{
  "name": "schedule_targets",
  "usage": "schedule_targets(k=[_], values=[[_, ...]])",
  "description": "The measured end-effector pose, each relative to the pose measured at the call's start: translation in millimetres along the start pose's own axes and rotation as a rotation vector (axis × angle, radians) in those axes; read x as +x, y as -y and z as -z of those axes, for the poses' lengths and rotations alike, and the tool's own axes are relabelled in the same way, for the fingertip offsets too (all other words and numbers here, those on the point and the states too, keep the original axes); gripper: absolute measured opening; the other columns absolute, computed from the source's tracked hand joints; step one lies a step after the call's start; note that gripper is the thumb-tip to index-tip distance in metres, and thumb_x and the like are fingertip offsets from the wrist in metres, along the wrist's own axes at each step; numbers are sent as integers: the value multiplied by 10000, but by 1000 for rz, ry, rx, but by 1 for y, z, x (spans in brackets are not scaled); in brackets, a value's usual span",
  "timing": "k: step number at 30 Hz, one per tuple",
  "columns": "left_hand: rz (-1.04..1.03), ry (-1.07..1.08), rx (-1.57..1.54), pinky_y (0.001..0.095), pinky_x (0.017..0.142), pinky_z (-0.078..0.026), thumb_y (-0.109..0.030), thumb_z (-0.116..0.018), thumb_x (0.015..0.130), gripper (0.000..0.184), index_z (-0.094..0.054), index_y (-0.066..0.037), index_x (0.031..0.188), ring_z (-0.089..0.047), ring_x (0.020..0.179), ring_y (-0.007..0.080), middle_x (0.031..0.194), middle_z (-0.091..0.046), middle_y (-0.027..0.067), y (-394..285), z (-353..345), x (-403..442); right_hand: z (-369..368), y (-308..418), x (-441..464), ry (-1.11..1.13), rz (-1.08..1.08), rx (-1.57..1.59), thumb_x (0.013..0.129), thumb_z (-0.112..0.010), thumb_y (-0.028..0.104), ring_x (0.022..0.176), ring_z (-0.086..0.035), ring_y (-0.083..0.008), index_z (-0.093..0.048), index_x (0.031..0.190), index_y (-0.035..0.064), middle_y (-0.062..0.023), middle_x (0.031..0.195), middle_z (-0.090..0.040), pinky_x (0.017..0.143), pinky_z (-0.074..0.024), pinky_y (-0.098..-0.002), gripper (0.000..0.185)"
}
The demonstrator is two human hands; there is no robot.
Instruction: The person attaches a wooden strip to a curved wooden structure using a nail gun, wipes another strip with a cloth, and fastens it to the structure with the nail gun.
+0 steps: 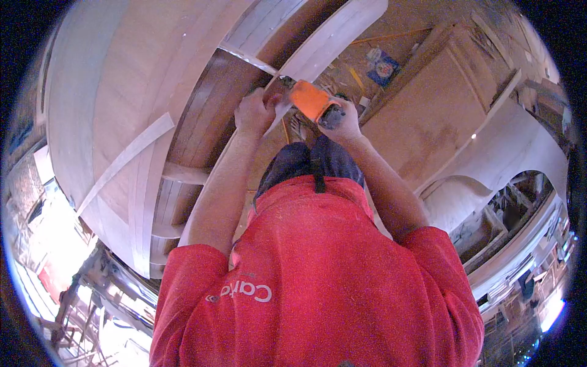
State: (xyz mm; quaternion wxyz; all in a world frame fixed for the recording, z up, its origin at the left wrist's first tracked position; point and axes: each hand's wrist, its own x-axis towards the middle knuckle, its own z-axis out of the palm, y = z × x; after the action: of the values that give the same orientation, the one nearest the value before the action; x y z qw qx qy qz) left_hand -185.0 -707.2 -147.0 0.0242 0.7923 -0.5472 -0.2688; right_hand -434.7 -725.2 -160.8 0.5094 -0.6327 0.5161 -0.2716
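My right hand (343,123) is closed around an orange power tool (310,99) with a dark end. The tool's front end points left, towards the edge of a long pale wooden board (330,38); I cannot tell whether it touches the board. My left hand (254,114) is closed beside the tool's front, at the edge of the curved wooden structure. What its fingers hold is hidden. Wide brown planks (211,104) with cross ribs lie just left of this hand.
Large curved wooden panels (147,46) fill the left side, with a thin loose strip (131,147) across them. A flat wooden sheet (422,116) and a curved cut panel (520,147) stand at right. A blue packet (383,67) lies on the floor.
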Motion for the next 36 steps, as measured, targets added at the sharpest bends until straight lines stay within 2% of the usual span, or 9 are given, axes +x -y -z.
schedule_targets(k=[6,8,21,24,26,28,29,35,36], values=[[-22,-19,6,597,858,-514,-442,-641,939,370,-659,-76,985,-683,993,464,992,-723,241,1,-2,3,0,-9,-4,23,-126,-6,622,-885,241,956,-754,-239,-757,1124,120,-83,1018,-779,875,-572,-348,533],[10,-16,12,601,850,-514,-435,-645,936,362,-660,-77,984,-684,979,470,980,-722,242,-4,3,0,-8,-29,-4,61,-110,91,678,-820,162,976,-733,-206,-713,1140,4,-106,1027,-762,882,-551,-340,500],[-17,-76,7,595,816,-524,-437,-641,932,362,-655,-80,985,-688,935,460,920,-712,243,-1,-2,3,9,5,-5,52,-129,-4,659,-899,270,974,-748,-205,-752,1132,96,-84,1019,-775,880,-572,-344,526],[60,-16,-108,568,902,-505,-421,-702,897,357,-677,-90,1029,-664,1053,438,1022,-711,217,-11,8,-9,18,4,-7,57,-97,-109,654,-903,281,967,-739,-178,-743,1149,86,-73,1009,-775,877,-572,-342,556],[-115,-494,-2,532,981,-451,-377,-768,847,348,-694,-105,1051,-613,1128,405,1089,-678,165,-19,12,-29,30,-12,-10,70,-161,149,689,-875,215,963,-728,-182,-732,1112,62,-74,1034,-767,857,-569,-346,472],[-80,-580,-45,518,996,-425,-347,-783,833,334,-692,-107,1047,-586,1135,385,1099,-657,140,-28,35,-63,62,-33,-8,170,10,-123,759,-815,87,947,-714,-178,-718,982,25,-83,1004,-754,808,-552,-348,251],[-73,-636,-79,504,1011,-400,-317,-797,820,324,-690,-109,1043,-560,1143,365,1109,-636,115,-24,45,-80,69,-72,-8,107,-213,291,792,-804,94,940,-709,-179,-716,983,16,-84,993,-753,809,-548,-349,224],[339,-758,13,490,962,-413,-282,-757,858,285,-676,-92,1055,-564,1102,342,1087,-631,110,94,18,-219,115,-106,-5,-109,-419,423,864,-820,205,1038,-664,-209,-652,1167,-34,-126,1135,-713,891,-527,-368,421],[356,-766,23,490,962,-413,-282,-757,858,285,-676,-92,1055,-564,1102,342,1087,-631,110,111,14,-239,119,-96,-7,-73,-340,257,868,-820,212,1049,-661,-214,-642,1188,-37,-128,1151,-708,898,-526,-371,442]])
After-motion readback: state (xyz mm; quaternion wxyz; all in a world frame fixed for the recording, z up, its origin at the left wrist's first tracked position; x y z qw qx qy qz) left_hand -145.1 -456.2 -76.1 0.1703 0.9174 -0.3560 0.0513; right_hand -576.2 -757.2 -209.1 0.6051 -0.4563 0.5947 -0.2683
